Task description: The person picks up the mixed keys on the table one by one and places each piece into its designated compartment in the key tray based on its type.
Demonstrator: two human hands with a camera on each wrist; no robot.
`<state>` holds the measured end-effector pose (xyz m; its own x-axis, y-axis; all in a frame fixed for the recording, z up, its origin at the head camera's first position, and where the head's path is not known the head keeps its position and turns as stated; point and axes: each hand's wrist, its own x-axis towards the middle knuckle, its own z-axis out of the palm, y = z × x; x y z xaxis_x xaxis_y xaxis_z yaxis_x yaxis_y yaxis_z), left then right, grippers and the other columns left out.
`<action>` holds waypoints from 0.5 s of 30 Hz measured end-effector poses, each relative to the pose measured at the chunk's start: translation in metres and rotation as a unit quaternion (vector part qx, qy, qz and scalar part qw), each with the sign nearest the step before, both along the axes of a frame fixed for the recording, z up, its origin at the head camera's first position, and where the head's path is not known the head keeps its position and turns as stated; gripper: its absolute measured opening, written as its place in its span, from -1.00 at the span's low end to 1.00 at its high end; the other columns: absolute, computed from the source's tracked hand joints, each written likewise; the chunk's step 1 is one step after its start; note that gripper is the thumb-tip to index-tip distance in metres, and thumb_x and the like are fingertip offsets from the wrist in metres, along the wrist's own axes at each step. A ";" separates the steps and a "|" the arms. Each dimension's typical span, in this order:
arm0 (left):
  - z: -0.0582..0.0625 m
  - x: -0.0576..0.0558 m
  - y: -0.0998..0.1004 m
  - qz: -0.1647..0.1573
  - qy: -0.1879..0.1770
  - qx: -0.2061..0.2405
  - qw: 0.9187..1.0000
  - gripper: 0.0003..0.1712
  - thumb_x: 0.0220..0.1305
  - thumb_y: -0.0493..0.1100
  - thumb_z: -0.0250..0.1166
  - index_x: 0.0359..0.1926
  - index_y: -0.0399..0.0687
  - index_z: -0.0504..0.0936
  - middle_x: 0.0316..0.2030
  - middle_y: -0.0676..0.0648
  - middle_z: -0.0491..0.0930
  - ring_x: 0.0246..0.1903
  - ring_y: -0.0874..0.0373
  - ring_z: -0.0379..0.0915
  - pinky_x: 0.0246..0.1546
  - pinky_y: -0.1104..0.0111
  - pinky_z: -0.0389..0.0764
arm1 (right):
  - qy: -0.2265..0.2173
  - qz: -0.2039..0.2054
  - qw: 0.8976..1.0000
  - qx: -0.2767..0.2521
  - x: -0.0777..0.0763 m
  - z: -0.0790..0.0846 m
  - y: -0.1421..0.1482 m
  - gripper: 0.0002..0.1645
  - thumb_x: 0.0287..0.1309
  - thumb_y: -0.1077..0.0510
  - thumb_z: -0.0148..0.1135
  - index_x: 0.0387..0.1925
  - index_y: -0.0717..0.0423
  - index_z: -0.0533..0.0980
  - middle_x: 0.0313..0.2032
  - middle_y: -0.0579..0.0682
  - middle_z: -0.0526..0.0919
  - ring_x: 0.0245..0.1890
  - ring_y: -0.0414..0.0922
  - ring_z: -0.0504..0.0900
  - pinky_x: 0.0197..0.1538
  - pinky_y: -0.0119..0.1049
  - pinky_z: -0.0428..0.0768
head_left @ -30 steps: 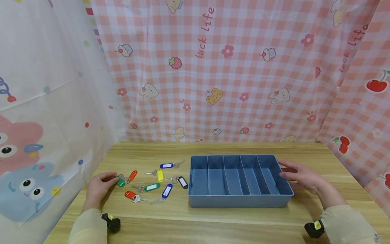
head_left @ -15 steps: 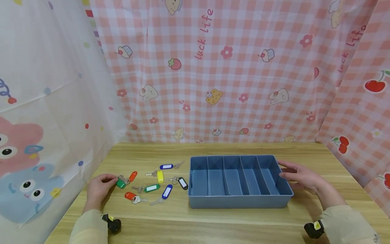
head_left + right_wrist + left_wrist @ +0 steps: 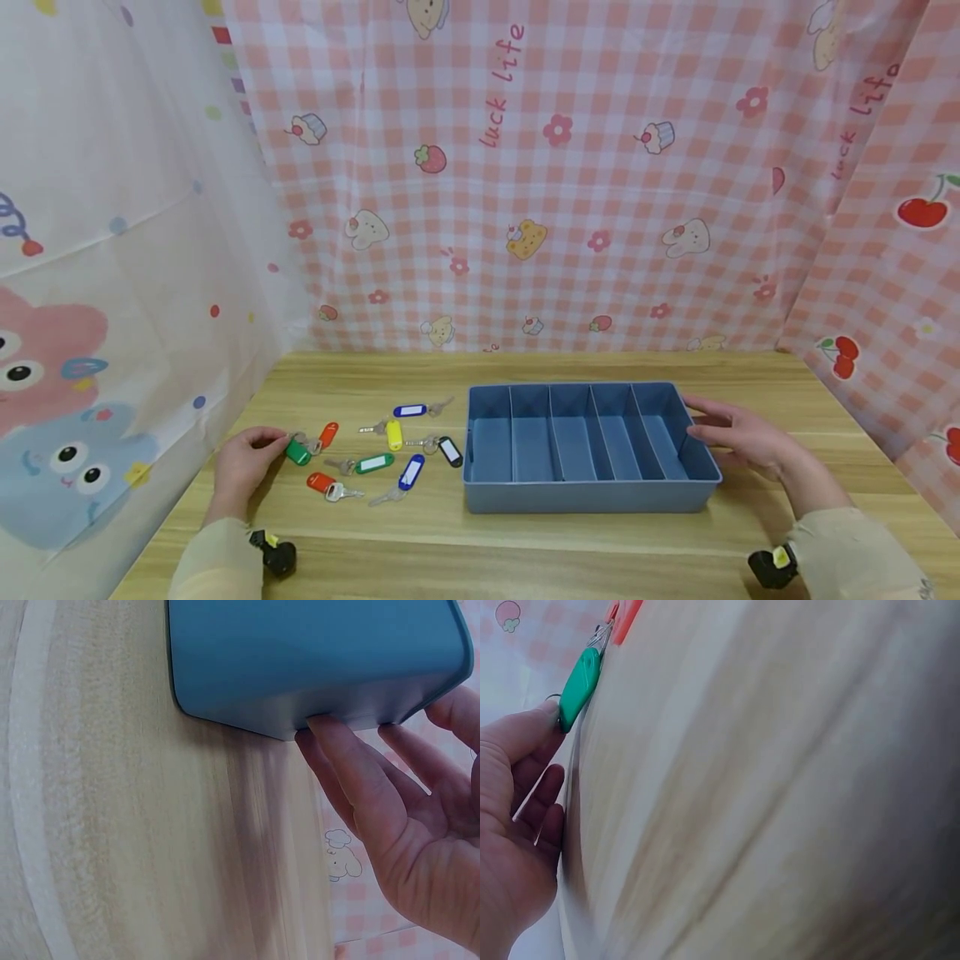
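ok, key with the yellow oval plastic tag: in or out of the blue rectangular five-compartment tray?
Out. In the head view, the yellow-tagged key lies on the wood-grain tabletop, left of the tray.

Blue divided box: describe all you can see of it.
The blue divided box is rectangular, open-topped and smooth, plastic-looking, with rounded corners. Four thin crosswise dividers make five compartments in a row. It stands upright on the wood-grain table, one long wall facing the wearer. A black key tag lies close by its left end. At the right end, the right hand holds it, fingers against the outer wall.
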<state>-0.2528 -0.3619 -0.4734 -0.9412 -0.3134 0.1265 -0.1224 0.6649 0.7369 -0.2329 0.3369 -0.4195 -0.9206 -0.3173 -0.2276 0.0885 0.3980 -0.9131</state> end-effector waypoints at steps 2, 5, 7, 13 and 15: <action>0.000 0.000 0.000 0.000 0.004 0.004 1.000 -0.68 0.31 -0.15 0.34 -0.13 -0.40 0.66 -0.18 -0.33 0.63 -0.10 -0.21 0.46 0.04 -0.03 0.41 | -0.003 -0.004 1.000 0.000 0.001 0.000 0.000 -0.11 0.43 0.07 0.13 0.49 0.37 -0.10 0.35 0.60 0.06 0.26 0.39 0.32 0.11 0.17 0.51; -0.001 0.000 0.000 0.000 0.014 0.005 1.000 -0.70 0.31 -0.18 0.34 -0.13 -0.40 0.66 -0.18 -0.32 0.64 -0.09 -0.18 0.46 0.03 0.02 0.42 | -0.004 -0.005 1.000 0.000 0.001 -0.001 0.000 -0.12 0.43 0.07 0.12 0.49 0.36 -0.10 0.35 0.59 0.07 0.27 0.38 0.32 0.11 0.16 0.51; 0.000 -0.001 0.000 0.001 0.019 0.003 1.000 -0.71 0.31 -0.19 0.34 -0.14 -0.40 0.67 -0.19 -0.30 0.65 -0.09 -0.16 0.47 0.02 0.07 0.42 | -0.002 -0.004 1.000 0.000 0.001 -0.001 0.000 -0.12 0.43 0.07 0.12 0.49 0.36 -0.10 0.35 0.59 0.07 0.27 0.39 0.31 0.11 0.16 0.51; 0.001 0.000 0.001 0.004 0.022 0.016 1.000 -0.68 0.32 -0.16 0.34 -0.11 -0.40 0.67 -0.19 -0.27 0.67 -0.09 -0.11 0.48 -0.02 0.18 0.42 | -0.003 -0.004 1.000 -0.014 0.002 -0.002 0.001 -0.12 0.43 0.07 0.13 0.49 0.36 -0.09 0.35 0.57 0.10 0.22 0.24 0.43 0.10 0.12 0.53; 0.003 0.000 0.002 0.004 0.021 0.017 1.000 -0.65 0.33 -0.12 0.34 -0.10 -0.39 0.67 -0.18 -0.26 0.67 -0.09 -0.10 0.48 -0.05 0.22 0.42 | -0.006 -0.006 1.000 -0.021 0.002 -0.002 0.001 -0.12 0.43 0.07 0.13 0.49 0.36 -0.10 0.35 0.57 0.11 0.19 0.16 0.46 0.11 0.09 0.54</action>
